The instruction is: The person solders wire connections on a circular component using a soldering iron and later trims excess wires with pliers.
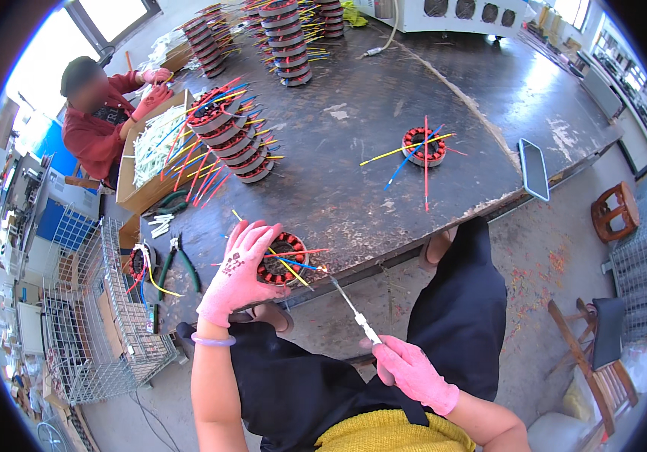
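At the tabletop's near edge, my left fingers span and grip the ring; my right fingers close round the tool. Glow at the blue wire: a twitch could scorch the yellow one.

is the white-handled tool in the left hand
No, the right hand grips the white-handled tool, while the left hand is at the red-wound ring.

Coil ring partly behind left hand
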`<state>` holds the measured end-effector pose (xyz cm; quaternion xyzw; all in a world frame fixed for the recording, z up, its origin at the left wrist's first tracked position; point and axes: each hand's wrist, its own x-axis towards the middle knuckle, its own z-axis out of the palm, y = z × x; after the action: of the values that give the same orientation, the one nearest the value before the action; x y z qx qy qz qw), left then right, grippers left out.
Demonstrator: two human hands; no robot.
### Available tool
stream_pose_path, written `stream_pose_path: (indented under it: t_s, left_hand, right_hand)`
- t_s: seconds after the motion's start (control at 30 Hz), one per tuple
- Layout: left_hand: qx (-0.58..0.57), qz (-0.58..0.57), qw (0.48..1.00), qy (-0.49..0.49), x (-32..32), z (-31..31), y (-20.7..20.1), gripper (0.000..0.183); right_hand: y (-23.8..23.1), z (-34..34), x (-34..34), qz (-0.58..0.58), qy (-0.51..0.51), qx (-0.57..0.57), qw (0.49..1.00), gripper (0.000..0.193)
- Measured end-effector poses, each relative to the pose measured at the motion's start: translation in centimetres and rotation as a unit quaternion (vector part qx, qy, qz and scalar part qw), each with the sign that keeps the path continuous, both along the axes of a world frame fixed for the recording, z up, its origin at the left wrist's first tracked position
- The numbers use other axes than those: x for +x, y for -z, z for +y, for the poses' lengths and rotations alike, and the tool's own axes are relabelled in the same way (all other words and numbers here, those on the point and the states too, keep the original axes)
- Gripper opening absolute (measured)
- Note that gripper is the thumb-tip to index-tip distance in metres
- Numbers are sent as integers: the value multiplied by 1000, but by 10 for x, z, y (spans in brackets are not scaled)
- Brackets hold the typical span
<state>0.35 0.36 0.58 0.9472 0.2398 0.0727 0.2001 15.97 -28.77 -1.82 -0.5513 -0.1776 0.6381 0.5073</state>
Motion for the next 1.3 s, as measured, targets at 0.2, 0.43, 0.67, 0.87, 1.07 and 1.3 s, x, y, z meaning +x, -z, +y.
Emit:
stream_pose_path:
  t_s: [0.2,0.43,0.67,0.87,1.07,1.3]
  left_hand:
    - [14,-5,1000,7,1,0,2,105]
    - [31,-1,999,10,1,1,1,106]
    - [34,-4,999,10,1,3,4,106]
    - [35,2,999,11,1,2,3,105]
    - [24,-2,1000,19,0,3,3,105]
    - [25,2,1000,13,0,4,5,107]
  right_hand:
    - [1,0,0,-26,-10,4,1000,36]
    - [-1,1,0,-39,-15,4,999,36]
    - [-1,1,1,-46,-24,2,999,36]
    - [-1,3,0,-41,-19,2,999,36]
    - [-1,2,0,-50,-22,1,998,36]
    - [1,2,0,-51,-23,13,998,36]
